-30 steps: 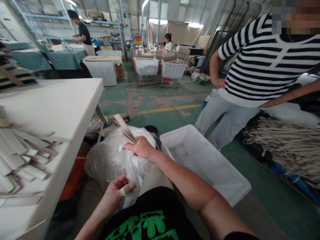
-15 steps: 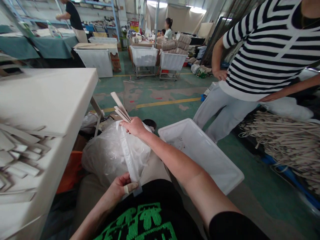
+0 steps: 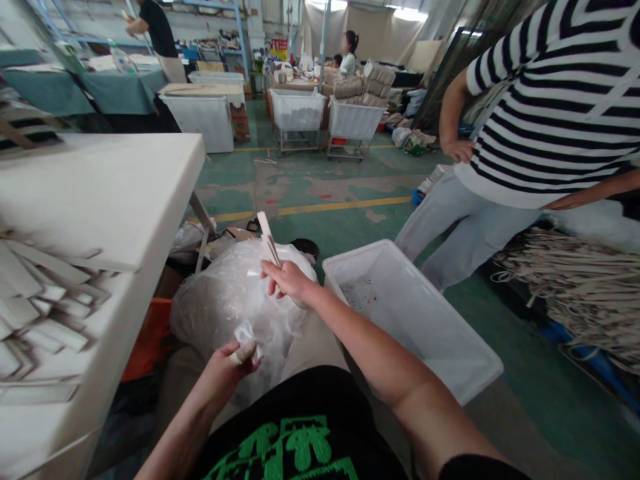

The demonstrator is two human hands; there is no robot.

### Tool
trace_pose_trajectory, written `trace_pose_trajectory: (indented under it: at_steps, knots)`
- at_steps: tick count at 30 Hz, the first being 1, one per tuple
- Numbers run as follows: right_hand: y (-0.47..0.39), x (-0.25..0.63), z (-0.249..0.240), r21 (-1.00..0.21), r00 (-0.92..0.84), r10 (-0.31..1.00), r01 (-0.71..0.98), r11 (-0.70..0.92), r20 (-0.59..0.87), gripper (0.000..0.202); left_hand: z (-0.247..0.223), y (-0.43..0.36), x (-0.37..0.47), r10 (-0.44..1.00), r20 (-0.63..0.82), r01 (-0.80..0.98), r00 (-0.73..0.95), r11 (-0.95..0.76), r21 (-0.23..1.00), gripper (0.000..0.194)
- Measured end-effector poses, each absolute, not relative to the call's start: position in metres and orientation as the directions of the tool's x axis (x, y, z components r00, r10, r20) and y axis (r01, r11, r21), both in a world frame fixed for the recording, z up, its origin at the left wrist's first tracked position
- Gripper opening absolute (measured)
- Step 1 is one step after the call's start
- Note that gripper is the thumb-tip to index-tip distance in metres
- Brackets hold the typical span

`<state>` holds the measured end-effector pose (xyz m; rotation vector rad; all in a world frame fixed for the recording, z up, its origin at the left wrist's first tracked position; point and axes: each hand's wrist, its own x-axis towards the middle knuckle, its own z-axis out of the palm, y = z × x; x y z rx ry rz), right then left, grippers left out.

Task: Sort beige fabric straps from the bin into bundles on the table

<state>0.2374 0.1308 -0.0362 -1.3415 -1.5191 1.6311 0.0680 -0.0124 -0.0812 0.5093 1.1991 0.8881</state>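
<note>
The right hand (image 3: 287,280) was clenched around a few pale flat strips (image 3: 267,241), which stuck up and away from the knuckles, fanned slightly at the top. Held that way, their free ends stayed out of the plastic below. The same hand rested against the top of a clear bag (image 3: 240,303), a bulging sack that sat on the person's lap and leaned toward the counter (image 3: 100,200).

The left hand (image 3: 231,363) was closed in a pinch on a twist of the bag's film near its lower edge, close to the body. A pale wrap showed on one finger. With one hand high on the sack and the other low, the film between them looked drawn taut, which probably kept the soft bag from slumping; whether its mouth was open could not be told.

Just right of the bag sat a white bin (image 3: 440,347), tilted on the floor within arm's reach, with only some specks showing at its bottom. More strips of the same pale sort lay in a loose heap (image 3: 35,313) on the counter's near end, left of the bag.

A person in a striped top (image 3: 550,113) stood beyond the bin, one hand on the hip, apart from the work. A pile of cords (image 3: 580,287) lay at far right.
</note>
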Motion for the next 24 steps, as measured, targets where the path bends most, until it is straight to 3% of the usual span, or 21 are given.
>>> trace_pose_trajectory:
  at_steps: [3,7,15,19,24]
  knots:
    - [0.081,0.252,-0.052,-0.891,-0.567,0.687,0.276,-0.362,-0.455,0.047,-0.079,0.002,0.055,0.833,-0.554,-0.520,-0.018,0.465,0.716,0.047]
    - [0.020,0.255,-0.076,-0.849,-0.692,0.511,0.310,-0.428,-0.510,0.049,-0.073,0.017,0.055,0.809,-0.571,-0.676,-0.141,0.343,0.652,0.051]
    - [-0.013,0.252,-0.083,-0.863,-0.671,0.543,0.366,-0.348,-0.504,0.046,-0.078,0.023,0.058,0.818,-0.542,-0.706,-0.192,0.268,0.655,0.033]
    - [-0.016,0.254,-0.080,-0.877,-0.675,0.559,0.387,-0.287,-0.481,0.041,-0.075,0.023,0.055,0.842,-0.507,-0.671,-0.185,0.269,0.691,0.048]
    - [-0.017,0.250,-0.092,-0.847,-0.655,0.537,0.424,-0.321,-0.532,0.040,-0.071,0.023,0.056,0.829,-0.520,-0.669,-0.206,0.268,0.693,0.059]
